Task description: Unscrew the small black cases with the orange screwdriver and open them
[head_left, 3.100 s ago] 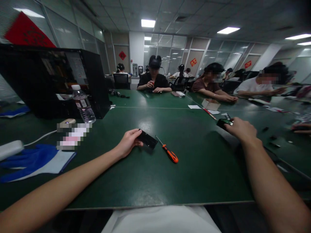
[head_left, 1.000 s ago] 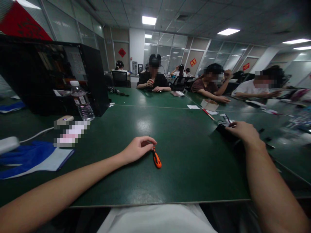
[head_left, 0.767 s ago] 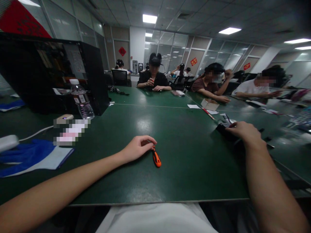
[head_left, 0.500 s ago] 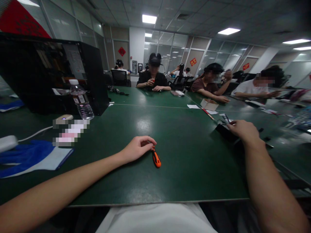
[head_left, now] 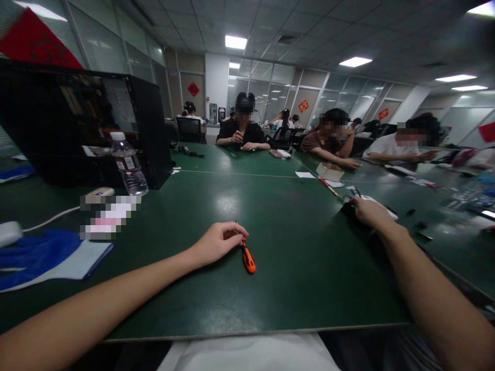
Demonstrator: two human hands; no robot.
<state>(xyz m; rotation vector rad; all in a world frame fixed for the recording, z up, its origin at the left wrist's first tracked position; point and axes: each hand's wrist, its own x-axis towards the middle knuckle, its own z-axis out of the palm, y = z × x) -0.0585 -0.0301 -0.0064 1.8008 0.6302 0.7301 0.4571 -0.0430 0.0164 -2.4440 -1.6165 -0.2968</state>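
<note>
Green table (head_left: 294,288); screwdriver (head_left: 249,260) lengthwise, pointing away, slightly leftward.

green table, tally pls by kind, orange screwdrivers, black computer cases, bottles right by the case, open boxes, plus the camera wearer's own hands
orange screwdriver: 1
black computer case: 1
bottle by the case: 1
open box: 1
own hands: 2, left hand and right hand
total: 6

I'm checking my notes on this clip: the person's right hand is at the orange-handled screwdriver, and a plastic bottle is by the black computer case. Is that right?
Not quite: the head view shows the left hand at the screwdriver, not the right hand. The plastic bottle is indeed by the black computer case.
</note>
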